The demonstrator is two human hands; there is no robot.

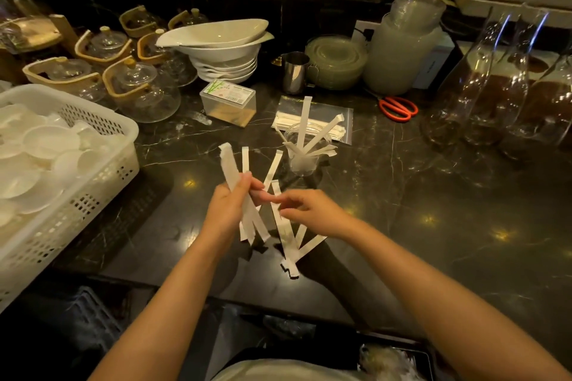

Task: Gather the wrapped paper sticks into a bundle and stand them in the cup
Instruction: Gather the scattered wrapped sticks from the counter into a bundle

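Note:
My left hand (230,206) grips several white wrapped paper sticks (231,168) fanned upward above the dark marble counter. My right hand (309,210) is just to its right, fingers closed on a second fan of wrapped sticks (286,238) that point down toward the counter's front edge. The two hands nearly touch at the fingertips. Behind them stands a clear cup (301,161) with several wrapped sticks (305,119) leaning out of it. A clear zip bag (343,120) with more sticks lies flat behind the cup.
A white perforated basket (102,164) of small dishes stands at the left. At the back are glass teapots (145,90), stacked white bowls (223,52), a toothpick box (229,102), a steel jug (294,73); red scissors (399,108) and glass carafes (495,86) at right.

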